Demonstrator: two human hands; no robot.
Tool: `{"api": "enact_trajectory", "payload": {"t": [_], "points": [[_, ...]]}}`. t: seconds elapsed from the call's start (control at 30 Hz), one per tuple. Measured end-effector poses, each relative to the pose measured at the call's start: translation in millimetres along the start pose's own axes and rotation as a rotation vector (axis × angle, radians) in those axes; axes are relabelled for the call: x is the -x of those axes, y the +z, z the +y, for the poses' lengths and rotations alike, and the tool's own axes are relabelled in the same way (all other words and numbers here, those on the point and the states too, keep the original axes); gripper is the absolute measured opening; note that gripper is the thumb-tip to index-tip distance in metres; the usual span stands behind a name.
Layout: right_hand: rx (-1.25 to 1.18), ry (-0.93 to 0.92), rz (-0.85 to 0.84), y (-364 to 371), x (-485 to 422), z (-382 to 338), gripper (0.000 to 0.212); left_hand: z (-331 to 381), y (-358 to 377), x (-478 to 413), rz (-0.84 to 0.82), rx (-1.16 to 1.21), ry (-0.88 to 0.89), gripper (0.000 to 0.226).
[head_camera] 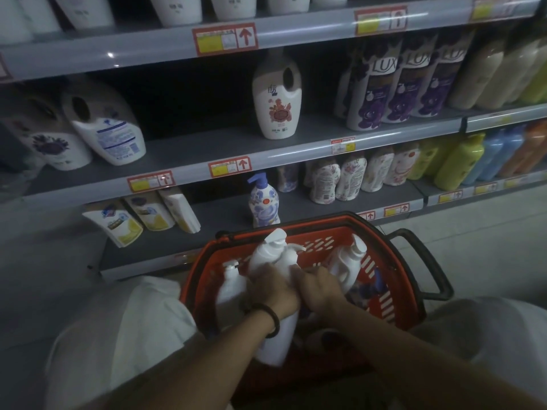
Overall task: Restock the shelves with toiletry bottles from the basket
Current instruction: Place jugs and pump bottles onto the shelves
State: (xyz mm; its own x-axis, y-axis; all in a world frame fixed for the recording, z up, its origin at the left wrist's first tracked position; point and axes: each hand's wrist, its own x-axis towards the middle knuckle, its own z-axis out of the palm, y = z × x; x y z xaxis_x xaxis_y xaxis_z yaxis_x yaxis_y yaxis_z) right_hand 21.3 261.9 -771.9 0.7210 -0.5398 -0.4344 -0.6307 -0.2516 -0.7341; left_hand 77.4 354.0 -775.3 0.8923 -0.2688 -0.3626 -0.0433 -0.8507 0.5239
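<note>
Our left hand (273,288) grips a white pump bottle (265,253) over the red basket (313,227). Right hand (318,287) curled beside it; grip unclear.

Top-shelf bottles (177,10) cut off by the upper edge; price tag (225,39) print illegible; my forearms hide the near rim of the basket (384,261).
</note>
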Motion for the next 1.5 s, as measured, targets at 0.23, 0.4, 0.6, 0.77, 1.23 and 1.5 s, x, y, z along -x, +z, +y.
{"api": "enact_trajectory", "payload": {"t": [0.23,0.4,0.6,0.77,1.23,1.5], "points": [[-0.309,-0.073,0.060,-5.5,8.6,-7.4,0.046,-1.4,-18.4,-1.6,-0.053,0.370,0.077,0.054],[-0.467,-0.100,0.086,-6.8,9.1,-14.0,0.048,3.0,-39.2,-4.2,-0.063,0.580,0.132,0.021],[-0.657,-0.072,0.041,-8.5,3.9,-15.7,0.035,9.9,-57.6,-7.2,-0.198,0.750,0.073,0.058],[-0.663,0.082,0.013,-19.9,12.2,-26.3,0.063,15.4,-74.1,-4.7,-0.345,0.854,0.172,0.045],[-0.712,-0.130,-0.194,-23.5,13.9,-34.9,0.060,16.7,-106.7,-6.6,-0.495,1.119,0.211,0.065],[-0.712,-0.166,-0.104,-20.7,15.0,-39.7,0.068,14.9,-112.2,-10.9,-0.566,1.095,0.139,0.069]]}}
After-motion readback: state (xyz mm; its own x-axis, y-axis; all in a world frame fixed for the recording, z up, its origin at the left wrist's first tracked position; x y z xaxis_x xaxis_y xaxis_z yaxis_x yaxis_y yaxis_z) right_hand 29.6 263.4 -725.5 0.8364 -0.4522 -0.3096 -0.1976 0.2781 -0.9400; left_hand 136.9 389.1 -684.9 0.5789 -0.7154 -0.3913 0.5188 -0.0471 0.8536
